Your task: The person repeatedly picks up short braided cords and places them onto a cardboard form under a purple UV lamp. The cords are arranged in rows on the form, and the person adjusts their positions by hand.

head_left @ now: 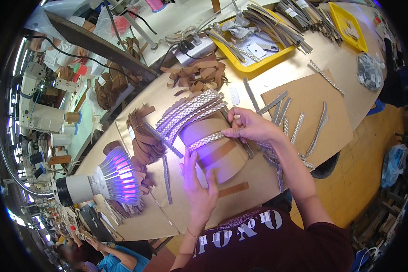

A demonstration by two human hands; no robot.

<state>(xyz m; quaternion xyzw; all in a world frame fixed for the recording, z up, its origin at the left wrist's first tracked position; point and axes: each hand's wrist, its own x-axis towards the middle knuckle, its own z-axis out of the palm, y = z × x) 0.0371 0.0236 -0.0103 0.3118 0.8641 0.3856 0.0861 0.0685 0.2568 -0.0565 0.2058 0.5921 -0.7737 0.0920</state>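
Note:
A silver-and-white braided strip (206, 141) lies across a tan curved-edge board (233, 165), above a flat brown strip (217, 154). My right hand (250, 127) pinches the braid's right end between thumb and finger. At the other end, the fingertips of my left hand (198, 188) touch the braid; its fingers are stretched out and the thumb stands apart, near the board's lower edge. Just beyond the board, several similar braided strips (190, 111) lie side by side in a stack. Another brown strip (233, 189) rests on the table close to my left hand.
A finned lamp (118, 179) with violet light juts in at left. Brown strip bundles (145, 133) and loose brown pieces (199, 75) lie around. Braided strips (297, 128) are scattered over a cardboard sheet (335, 136) at right. A yellow tray (254, 68) stands behind; another person (118, 258) sits lower left.

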